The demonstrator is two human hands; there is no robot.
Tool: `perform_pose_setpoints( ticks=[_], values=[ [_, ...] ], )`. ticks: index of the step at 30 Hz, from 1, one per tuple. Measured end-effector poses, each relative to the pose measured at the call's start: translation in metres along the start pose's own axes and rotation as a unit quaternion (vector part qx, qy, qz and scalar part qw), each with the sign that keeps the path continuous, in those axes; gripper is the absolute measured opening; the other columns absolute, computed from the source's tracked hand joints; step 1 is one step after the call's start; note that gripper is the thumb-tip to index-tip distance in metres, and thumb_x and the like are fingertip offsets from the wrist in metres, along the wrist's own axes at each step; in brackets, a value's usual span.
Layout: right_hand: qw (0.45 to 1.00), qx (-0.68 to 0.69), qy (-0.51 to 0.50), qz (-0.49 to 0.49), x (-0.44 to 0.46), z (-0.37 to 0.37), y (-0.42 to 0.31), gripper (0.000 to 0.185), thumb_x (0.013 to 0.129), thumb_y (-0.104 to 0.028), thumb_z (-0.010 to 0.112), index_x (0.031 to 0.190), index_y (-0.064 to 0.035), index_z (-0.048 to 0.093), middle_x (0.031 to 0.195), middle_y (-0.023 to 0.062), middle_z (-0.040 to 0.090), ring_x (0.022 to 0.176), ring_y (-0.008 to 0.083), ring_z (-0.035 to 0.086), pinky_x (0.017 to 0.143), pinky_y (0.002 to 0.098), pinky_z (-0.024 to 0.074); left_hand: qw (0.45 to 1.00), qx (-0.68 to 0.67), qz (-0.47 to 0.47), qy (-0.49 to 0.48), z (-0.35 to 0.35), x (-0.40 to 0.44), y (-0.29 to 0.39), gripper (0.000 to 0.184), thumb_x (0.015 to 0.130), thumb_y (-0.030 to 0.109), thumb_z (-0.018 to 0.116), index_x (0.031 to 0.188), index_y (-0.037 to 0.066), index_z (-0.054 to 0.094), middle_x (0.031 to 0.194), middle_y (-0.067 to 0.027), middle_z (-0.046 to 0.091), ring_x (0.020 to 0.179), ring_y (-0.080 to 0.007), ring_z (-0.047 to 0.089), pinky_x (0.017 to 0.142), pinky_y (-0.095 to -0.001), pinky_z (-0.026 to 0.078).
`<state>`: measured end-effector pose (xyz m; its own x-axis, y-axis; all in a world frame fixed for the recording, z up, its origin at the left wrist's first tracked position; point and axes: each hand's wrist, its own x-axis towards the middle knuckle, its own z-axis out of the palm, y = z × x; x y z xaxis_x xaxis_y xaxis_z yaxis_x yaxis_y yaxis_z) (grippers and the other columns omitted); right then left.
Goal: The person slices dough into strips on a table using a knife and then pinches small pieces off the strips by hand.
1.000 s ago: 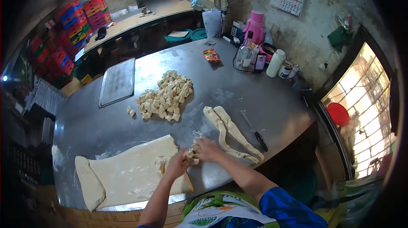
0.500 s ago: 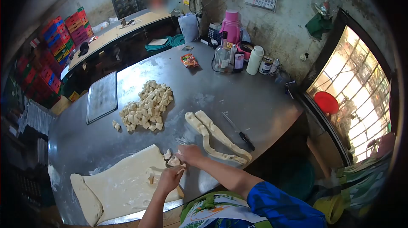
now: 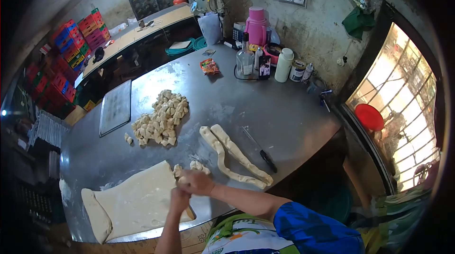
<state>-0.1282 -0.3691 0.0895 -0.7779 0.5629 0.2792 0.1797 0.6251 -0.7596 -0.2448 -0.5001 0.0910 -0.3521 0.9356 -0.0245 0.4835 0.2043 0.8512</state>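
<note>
A wide sheet of pale dough [image 3: 137,202] lies on the metal table, folded thick at its left end. At its right edge my left hand [image 3: 180,199] is closed round a strip of dough [image 3: 190,213], whose tan end shows below the fist. Pressed against it from above is my right hand [image 3: 198,183], slightly blurred, its fingers curled in; what they grip is hidden. Small torn dough lumps [image 3: 196,165] lie just beyond my hands. Two long dough ropes [image 3: 237,152] rest to the right, near a black-handled knife [image 3: 268,160].
A heap of cut dough pieces [image 3: 163,119] sits mid-table, beside a flat metal tray [image 3: 116,108]. Along the wall stand a pink thermos [image 3: 256,26], a glass bottle [image 3: 245,59] and a white flask [image 3: 284,66]. An orange packet [image 3: 209,67] lies in front of them. A barred window [image 3: 398,102] is at right.
My right hand has moved left and down against my left hand, which has shifted slightly left. More dough lumps show beyond them. The view has tilted slightly.
</note>
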Motion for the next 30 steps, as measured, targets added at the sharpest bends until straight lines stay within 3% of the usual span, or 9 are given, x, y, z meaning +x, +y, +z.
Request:
perform_pose_setpoints(
  ticks=[2, 7, 12, 16, 21, 24, 26, 28, 30],
  values=[
    [0.992, -0.115, -0.037, 0.047, -0.001, -0.003, 0.006, 0.028, 0.09, -0.034, 0.061, 0.096, -0.0073, 0.065, 0.082, 0.0115, 0.068, 0.076, 0.0318, 0.066, 0.07, 0.0438, 0.0499, 0.988, 0.146, 0.055, -0.011, 0.003, -0.01, 0.02, 0.038, 0.084, 0.001, 0.064, 0.122, 0.003, 0.066, 0.081, -0.0083, 0.07, 0.066, -0.0225, 0.062, 0.062, -0.034, 0.049],
    [0.992, -0.11, 0.017, 0.054, -0.005, -0.003, 0.043, 0.03, 0.087, -0.034, 0.065, 0.101, -0.0081, 0.067, 0.089, 0.0122, 0.068, 0.076, 0.033, 0.065, 0.066, 0.0442, 0.049, 0.995, -0.031, 0.081, -0.043, -0.005, -0.014, 0.043, 0.029, 0.084, 0.0, 0.062, 0.112, 0.002, 0.071, 0.076, -0.0084, 0.068, 0.063, -0.0189, 0.057, 0.06, -0.031, 0.046],
    [0.987, -0.034, -0.133, 0.083, 0.006, -0.013, -0.023, 0.036, 0.083, -0.034, 0.07, 0.108, -0.0085, 0.066, 0.093, 0.0125, 0.068, 0.078, 0.0332, 0.065, 0.069, 0.0423, 0.0493, 0.944, -0.042, 0.208, 0.253, -0.002, 0.017, 0.036, 0.026, 0.083, -0.001, 0.061, 0.106, 0.002, 0.073, 0.071, -0.0089, 0.066, 0.063, -0.0164, 0.053, 0.06, -0.0292, 0.044],
    [0.992, 0.128, -0.01, 0.018, 0.007, -0.003, -0.034, 0.038, 0.082, -0.034, 0.072, 0.107, -0.0071, 0.066, 0.091, 0.0131, 0.067, 0.077, 0.0333, 0.064, 0.068, 0.0421, 0.0492, 0.983, -0.089, 0.102, 0.123, -0.01, 0.013, -0.006, 0.033, 0.081, -0.002, 0.062, 0.112, 0.003, 0.072, 0.075, -0.0066, 0.066, 0.06, -0.017, 0.052, 0.059, -0.0302, 0.044],
    [0.983, -0.123, 0.054, 0.122, -0.007, 0.027, 0.015, 0.036, 0.086, -0.039, 0.068, 0.101, -0.0075, 0.068, 0.089, 0.0098, 0.067, 0.076, 0.0334, 0.062, 0.068, 0.0425, 0.0474, 0.988, 0.043, 0.115, -0.091, -0.003, 0.018, -0.04, 0.039, 0.08, -0.003, 0.06, 0.117, 0.005, 0.069, 0.079, -0.0034, 0.066, 0.058, -0.0166, 0.051, 0.057, -0.0305, 0.045],
    [0.927, -0.284, -0.128, 0.211, -0.011, 0.013, 0.045, 0.039, 0.085, -0.042, 0.068, 0.102, -0.0074, 0.066, 0.088, 0.0138, 0.065, 0.079, 0.0333, 0.063, 0.072, 0.042, 0.0484, 0.99, -0.071, 0.067, -0.104, -0.022, 0.012, -0.015, 0.038, 0.08, -0.003, 0.06, 0.116, 0.005, 0.07, 0.079, -0.004, 0.066, 0.059, -0.0174, 0.054, 0.058, -0.0309, 0.045],
    [0.967, -0.212, 0.046, 0.131, -0.015, 0.013, 0.051, 0.039, 0.085, -0.04, 0.068, 0.103, -0.0066, 0.066, 0.083, 0.0163, 0.063, 0.079, 0.0334, 0.064, 0.073, 0.0426, 0.0495, 0.977, -0.187, 0.019, -0.104, -0.031, 0.011, 0.002, 0.037, 0.08, -0.003, 0.06, 0.115, 0.005, 0.07, 0.079, -0.0046, 0.067, 0.06, -0.0181, 0.056, 0.058, -0.0312, 0.046],
    [0.987, -0.14, 0.072, -0.029, -0.003, 0.015, 0.029, 0.035, 0.085, -0.036, 0.067, 0.102, -0.0061, 0.067, 0.081, 0.0157, 0.065, 0.075, 0.0331, 0.064, 0.069, 0.0407, 0.0502, 0.986, -0.137, 0.094, -0.012, -0.02, 0.018, -0.001, 0.036, 0.081, -0.002, 0.059, 0.114, 0.005, 0.07, 0.079, -0.0048, 0.067, 0.06, -0.0188, 0.057, 0.058, -0.0314, 0.046],
    [0.996, -0.079, -0.028, -0.018, 0.002, 0.004, -0.003, 0.033, 0.085, -0.034, 0.067, 0.103, -0.0061, 0.067, 0.084, 0.0139, 0.067, 0.076, 0.0328, 0.064, 0.07, 0.0394, 0.0504, 0.954, -0.037, 0.251, 0.162, -0.001, 0.042, -0.003, 0.035, 0.081, -0.002, 0.059, 0.114, 0.005, 0.07, 0.079, -0.0052, 0.067, 0.061, -0.0201, 0.059, 0.058, -0.0319, 0.046]
  ],
)
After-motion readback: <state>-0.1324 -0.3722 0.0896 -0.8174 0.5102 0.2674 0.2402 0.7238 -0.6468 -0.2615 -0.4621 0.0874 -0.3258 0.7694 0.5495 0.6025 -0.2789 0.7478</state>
